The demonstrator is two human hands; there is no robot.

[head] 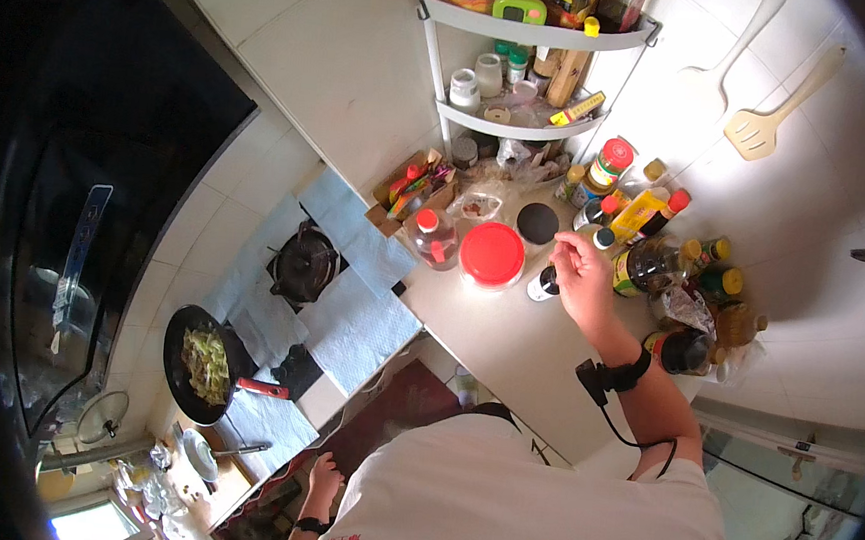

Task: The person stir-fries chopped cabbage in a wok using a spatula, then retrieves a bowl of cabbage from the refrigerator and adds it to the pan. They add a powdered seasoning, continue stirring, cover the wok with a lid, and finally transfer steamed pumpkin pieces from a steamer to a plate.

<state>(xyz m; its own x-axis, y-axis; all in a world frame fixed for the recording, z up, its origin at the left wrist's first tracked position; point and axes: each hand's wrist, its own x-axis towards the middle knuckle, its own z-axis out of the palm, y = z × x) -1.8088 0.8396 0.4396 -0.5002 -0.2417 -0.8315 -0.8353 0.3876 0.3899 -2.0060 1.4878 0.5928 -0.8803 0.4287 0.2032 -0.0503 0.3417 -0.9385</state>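
My right hand (583,273), with a black band on the wrist, is over the counter with its fingers curled. It overlaps the upper end of a small dark bottle with a white label (543,287) and hides its top; whether the fingers grip it, I cannot tell. Just to the left are a large jar with a red lid (492,255), a round black lid (537,223) and a clear plastic jug with a red cap (434,241). My left hand (324,479), also banded at the wrist, hangs low beside my body, fingers slightly apart, with nothing seen in it.
Sauce bottles (651,263) crowd the counter's right side along the tiled wall. A corner rack (522,124) holds jars. On the left, a black frying pan (194,400) contains cooked vegetables (207,367), beside a gas burner (303,263) and blue paper sheets (361,318). A range hood (112,120) hangs above.
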